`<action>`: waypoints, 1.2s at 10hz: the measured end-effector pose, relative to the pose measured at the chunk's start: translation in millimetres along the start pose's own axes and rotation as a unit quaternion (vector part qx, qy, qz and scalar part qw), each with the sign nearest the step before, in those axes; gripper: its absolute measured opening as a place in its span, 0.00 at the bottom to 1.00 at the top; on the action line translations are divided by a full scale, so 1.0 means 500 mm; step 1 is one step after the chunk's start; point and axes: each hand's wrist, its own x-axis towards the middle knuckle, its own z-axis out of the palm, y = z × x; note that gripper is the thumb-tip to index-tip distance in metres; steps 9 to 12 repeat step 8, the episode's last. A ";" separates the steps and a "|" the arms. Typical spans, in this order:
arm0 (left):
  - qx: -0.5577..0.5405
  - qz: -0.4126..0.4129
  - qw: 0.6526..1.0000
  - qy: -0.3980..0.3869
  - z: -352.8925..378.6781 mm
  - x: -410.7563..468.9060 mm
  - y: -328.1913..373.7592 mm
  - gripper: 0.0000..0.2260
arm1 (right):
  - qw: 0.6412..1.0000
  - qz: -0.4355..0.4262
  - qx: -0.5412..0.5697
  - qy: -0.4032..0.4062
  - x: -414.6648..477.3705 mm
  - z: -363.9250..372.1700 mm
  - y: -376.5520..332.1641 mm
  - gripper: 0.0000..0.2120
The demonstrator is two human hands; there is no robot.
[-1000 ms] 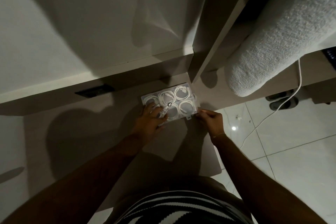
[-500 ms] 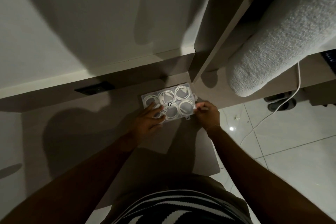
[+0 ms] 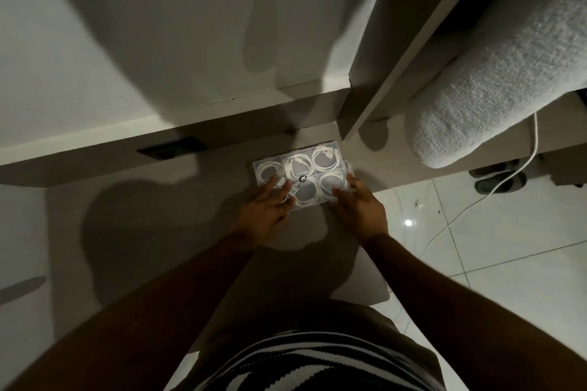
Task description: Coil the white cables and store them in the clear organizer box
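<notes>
Left hand (image 3: 265, 211) lies flat, fingers spread, on the box (image 3: 301, 173) at its 7 o'clock corner. Right hand (image 3: 359, 205), fingers loosely extended, rests at 4 o'clock. Coiled cables (image 3: 325, 157) fill the compartments. The box sits on a desk (image 3: 158, 232).

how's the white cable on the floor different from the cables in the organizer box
The cable on the floor runs loose in a long line across the tiles; the cables in the clear organizer box are wound into round coils, one per compartment. The floor cable lies bare and untouched; both hands rest on the box. Both are thin and white.
</notes>
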 end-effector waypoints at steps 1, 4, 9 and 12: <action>0.051 -0.013 0.997 -0.062 0.013 0.015 0.006 0.22 | 1.000 0.014 0.004 -0.013 -0.005 0.000 -0.005 0.27; 0.075 -0.040 0.993 -0.086 0.011 0.019 0.027 0.22 | 0.999 -0.008 -0.024 0.027 -0.016 -0.013 -0.046 0.26; -0.008 -0.132 0.985 0.107 -0.109 -0.139 -0.028 0.28 | 0.983 -0.017 -0.178 0.038 -0.082 -0.022 -0.268 0.30; -0.008 -0.132 0.985 0.107 -0.109 -0.139 -0.028 0.28 | 0.983 -0.017 -0.178 0.038 -0.082 -0.022 -0.268 0.30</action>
